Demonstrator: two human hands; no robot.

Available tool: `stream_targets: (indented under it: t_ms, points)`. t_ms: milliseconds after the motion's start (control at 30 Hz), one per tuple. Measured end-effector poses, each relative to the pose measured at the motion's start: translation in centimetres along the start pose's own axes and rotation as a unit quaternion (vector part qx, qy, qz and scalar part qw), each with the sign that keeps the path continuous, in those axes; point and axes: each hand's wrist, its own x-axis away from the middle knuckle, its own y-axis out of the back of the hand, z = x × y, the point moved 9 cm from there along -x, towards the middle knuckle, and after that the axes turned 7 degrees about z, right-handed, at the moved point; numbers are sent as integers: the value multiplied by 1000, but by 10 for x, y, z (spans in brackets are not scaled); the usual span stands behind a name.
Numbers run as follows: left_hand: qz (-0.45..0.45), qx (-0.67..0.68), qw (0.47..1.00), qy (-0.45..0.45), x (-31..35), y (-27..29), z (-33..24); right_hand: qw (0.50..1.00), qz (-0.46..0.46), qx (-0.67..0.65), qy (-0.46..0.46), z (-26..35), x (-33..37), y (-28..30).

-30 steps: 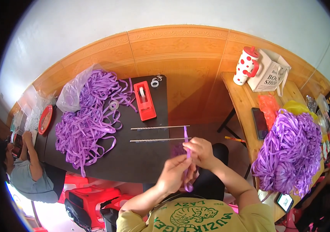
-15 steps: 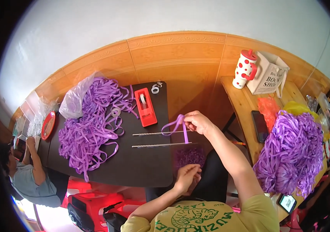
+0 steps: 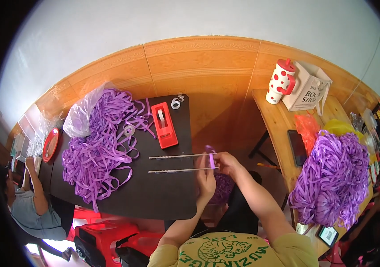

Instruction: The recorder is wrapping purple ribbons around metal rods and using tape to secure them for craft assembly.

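Two thin metal rods (image 3: 178, 163) lie side by side across the black table (image 3: 154, 191), their right ends at the table's edge. My left hand (image 3: 205, 178) and my right hand (image 3: 225, 162) meet at those rod ends and together pinch a short purple ribbon strip (image 3: 211, 159) looped over them. More purple ribbon (image 3: 220, 189) hangs below my hands, over my lap. A big heap of purple ribbons (image 3: 96, 149) covers the table's left half.
A red tape dispenser (image 3: 164, 124) and small tape rolls (image 3: 176, 101) sit at the table's far side. A wooden side table (image 3: 279, 124) on the right holds a dotted mug (image 3: 281, 82), a paper bag (image 3: 307, 91), a phone (image 3: 297, 147) and another purple ribbon pile (image 3: 332, 178). A person (image 3: 30, 200) sits at left.
My left hand has come up from my lap to the rod ends, joining the right hand. The ribbon strip now sits at the rod tips, held by both hands.
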Motion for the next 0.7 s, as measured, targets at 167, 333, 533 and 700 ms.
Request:
stream_targets:
  t_ms: [167, 333, 533, 700]
  points:
    - [18, 178, 968, 178, 4, -15, 22, 992, 37, -100, -62, -47, 12, 4]
    - [-5, 197, 945, 262, 13, -11, 33, 982, 52, -135, -119, -93, 30, 23]
    - [19, 190, 962, 196, 14, -5, 44, 992, -17, -121, -44, -124, 65, 55]
    - [26, 202, 958, 201, 17, -7, 43, 967, -146, 38, 205, -88, 93, 67]
